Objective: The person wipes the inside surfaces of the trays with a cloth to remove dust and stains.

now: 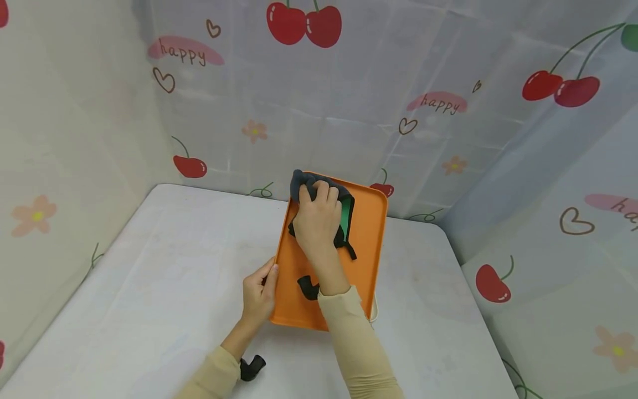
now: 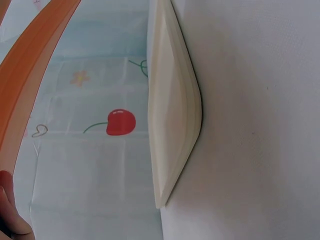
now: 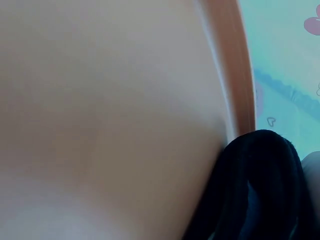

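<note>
An orange tray [image 1: 361,266] is held up off the table, tilted toward the head camera. My left hand [image 1: 259,296] grips its left edge, with the thumb on the near side. My right hand [image 1: 319,221] grasps a bunched dark grey cloth item [image 1: 344,191] against the tray's upper left corner. Part of this item is green with black edging, and a short black strap hangs from it. Its exact kind cannot be told. In the right wrist view its dark fabric [image 3: 265,185] folds over beside the tray's rim [image 3: 237,75].
A cream tray [image 2: 175,105] lies on the white table [image 1: 199,266], mostly hidden behind the orange tray in the head view. Cherry-printed curtains [image 1: 319,94] stand at the back and both sides. Black wrist-worn pieces [image 1: 252,367] show at both wrists.
</note>
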`<state>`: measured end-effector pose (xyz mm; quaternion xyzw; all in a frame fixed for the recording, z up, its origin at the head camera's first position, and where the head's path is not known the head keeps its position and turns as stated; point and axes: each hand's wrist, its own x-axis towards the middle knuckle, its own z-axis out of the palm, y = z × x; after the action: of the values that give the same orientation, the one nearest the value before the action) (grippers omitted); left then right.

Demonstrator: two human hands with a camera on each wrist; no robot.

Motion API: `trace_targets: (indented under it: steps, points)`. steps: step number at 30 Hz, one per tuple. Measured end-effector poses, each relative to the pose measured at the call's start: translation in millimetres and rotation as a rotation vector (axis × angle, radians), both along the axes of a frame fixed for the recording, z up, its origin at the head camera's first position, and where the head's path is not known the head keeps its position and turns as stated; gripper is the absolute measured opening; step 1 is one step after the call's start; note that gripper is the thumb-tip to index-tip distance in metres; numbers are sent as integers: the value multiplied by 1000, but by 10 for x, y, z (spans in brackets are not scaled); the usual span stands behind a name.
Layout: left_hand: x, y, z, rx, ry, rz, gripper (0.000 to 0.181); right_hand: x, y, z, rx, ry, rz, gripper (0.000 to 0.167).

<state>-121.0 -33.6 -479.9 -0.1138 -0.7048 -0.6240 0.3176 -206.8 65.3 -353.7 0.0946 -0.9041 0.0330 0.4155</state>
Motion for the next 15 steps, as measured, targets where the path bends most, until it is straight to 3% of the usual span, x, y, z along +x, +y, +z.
trace_targets:
  steps: [6,15]
  points:
    - [-3,-19,-61,58,-13,-34,24,-6,7,-8,-5,1,21,30]
    - [37,2,3,90,-71,-16,22,4,32,-4,-19,-29,5,31]
